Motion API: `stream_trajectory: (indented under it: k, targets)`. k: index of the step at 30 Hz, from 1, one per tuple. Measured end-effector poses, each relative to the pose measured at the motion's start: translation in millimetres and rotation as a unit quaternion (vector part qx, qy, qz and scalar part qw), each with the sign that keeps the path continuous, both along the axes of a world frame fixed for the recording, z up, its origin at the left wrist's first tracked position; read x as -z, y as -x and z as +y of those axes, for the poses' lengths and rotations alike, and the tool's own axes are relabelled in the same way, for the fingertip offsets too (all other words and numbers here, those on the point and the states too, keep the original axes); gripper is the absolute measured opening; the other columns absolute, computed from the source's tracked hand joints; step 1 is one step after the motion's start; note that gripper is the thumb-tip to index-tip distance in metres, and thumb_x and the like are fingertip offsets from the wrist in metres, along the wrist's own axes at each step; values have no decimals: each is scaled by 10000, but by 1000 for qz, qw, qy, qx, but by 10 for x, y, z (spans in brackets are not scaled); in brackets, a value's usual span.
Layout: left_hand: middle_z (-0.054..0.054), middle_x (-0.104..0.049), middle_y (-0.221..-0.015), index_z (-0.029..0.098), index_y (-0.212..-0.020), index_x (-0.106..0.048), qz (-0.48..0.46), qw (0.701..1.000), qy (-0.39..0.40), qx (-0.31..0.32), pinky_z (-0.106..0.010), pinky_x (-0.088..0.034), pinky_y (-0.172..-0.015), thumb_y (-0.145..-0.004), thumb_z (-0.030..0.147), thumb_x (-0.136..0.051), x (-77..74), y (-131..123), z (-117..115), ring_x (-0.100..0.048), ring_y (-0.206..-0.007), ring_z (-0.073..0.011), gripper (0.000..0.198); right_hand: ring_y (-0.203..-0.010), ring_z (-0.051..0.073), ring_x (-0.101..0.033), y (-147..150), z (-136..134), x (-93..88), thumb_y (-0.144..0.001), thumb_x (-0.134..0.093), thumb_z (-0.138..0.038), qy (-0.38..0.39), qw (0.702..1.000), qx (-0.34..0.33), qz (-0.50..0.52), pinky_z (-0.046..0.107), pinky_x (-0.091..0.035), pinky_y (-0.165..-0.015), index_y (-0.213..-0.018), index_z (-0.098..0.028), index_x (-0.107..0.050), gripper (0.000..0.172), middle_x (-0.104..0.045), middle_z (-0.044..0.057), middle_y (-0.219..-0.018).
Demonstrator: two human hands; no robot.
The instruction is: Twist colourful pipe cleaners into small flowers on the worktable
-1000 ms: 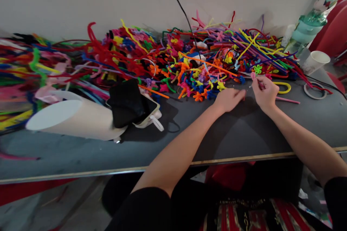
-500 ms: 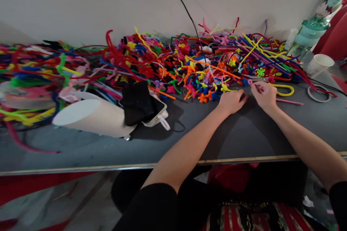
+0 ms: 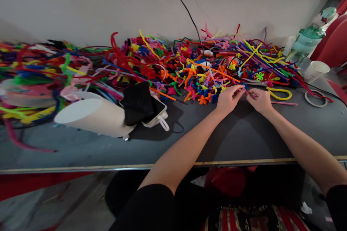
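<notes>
Right hand: My right hand (image 3: 258,99) curls nearly closed, thumb and forefinger pinching a fuzzy pink piece (image 3: 253,96) above the grey table (image 3: 235,139).
Left hand: My left hand (image 3: 227,99), at nine o'clock from the right, is half curled, its thumb and forefinger brought together beside the pink piece's end; whether they grip it, I cannot tell.
Pink piece: Mostly hidden by my fingers, it lies between the two hands. I judge it best held firm in the right pinch, close to the end, while the left works in small moves; a hard squeeze could flatten the fuzz.
Pink stem: At three o'clock, a thin pink stem (image 3: 284,104) lies flat; whether it joins the held piece is unclear.
Yellow loop: At two o'clock, a yellow loop (image 3: 279,89), apparently a scissors handle, sits near my knuckles; I would keep my wrist off it.
Small flowers: At ten o'clock, a heap of small fuzzy flowers (image 3: 202,99) crowds my left hand, so elbows wide, fingers narrow.
Paper cup: Farther out, at two o'clock, stands a white paper cup (image 3: 317,70).
</notes>
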State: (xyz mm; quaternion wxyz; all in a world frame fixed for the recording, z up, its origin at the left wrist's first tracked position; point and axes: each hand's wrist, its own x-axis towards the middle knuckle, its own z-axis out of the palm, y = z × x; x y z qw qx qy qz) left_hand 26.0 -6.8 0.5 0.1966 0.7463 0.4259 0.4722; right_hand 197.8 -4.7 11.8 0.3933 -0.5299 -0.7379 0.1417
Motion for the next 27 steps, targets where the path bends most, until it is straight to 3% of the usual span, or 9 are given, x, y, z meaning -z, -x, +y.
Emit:
stream_trajectory:
  k: [3, 7, 10, 15, 21, 27]
  targets:
    - [-75, -756, -1002, 195, -1012, -719, 46, 999, -11, 8, -310, -532, -847, -945, 268, -589, 29, -6, 14, -699, -946, -190, 164, -510, 112, -497, 2, 12, 3, -760, -572, -336, 13, 1000, -2, -8, 240, -372, -557, -778, -149, -767, 270, -616, 10, -554]
    - [-80, -752, -1037, 192, -1149, -681, 89, 996, -22, -16, -335, -526, -895, -938, 227, -596, 45, -20, -9, -689, -989, -202, 231, -501, 110, -492, 5, 10, -1, -764, -574, -324, 24, 999, -16, -12, 237, -372, -551, -804, -148, -774, 269, -625, 7, -555]
    - [-79, -752, -1023, 203, -1123, -692, 91, 995, -21, -45, -339, -530, -881, -953, 268, -575, 34, -15, -14, -686, -991, -209, 216, -511, 114, -511, 4, -8, -1, -790, -561, -329, 11, 1000, -27, -4, 238, -382, -556, -800, -153, -767, 272, -640, 14, -574]
    - [-71, -757, -1003, 204, -1055, -711, 35, 999, 3, -7, -322, -546, -834, -916, 215, -626, 32, 8, 28, -700, -904, -184, 163, -538, 124, -559, 1, -35, 4, -801, -555, -325, 11, 999, -36, 2, 236, -412, -571, -792, -170, -758, 255, -699, 30, -649]
    - [-64, -759, -950, 200, -1003, -719, -65, 996, 52, -11, -258, -536, -698, -897, 285, -656, 24, 4, 26, -697, -830, -157, 150, -538, 125, -550, 5, -34, -4, -861, -529, -376, 21, 999, -46, -6, 241, -393, -567, -836, -167, -754, 307, -686, 28, -643]
    - [-68, -762, -946, 190, -995, -724, -72, 996, 47, -7, -254, -532, -708, -910, 302, -637, 11, -12, 26, -699, -827, -155, 165, -551, 130, -544, 8, -46, -14, -904, -474, -383, 11, 997, -47, -53, 253, -363, -572, -831, -160, -734, 349, -670, 38, -660]
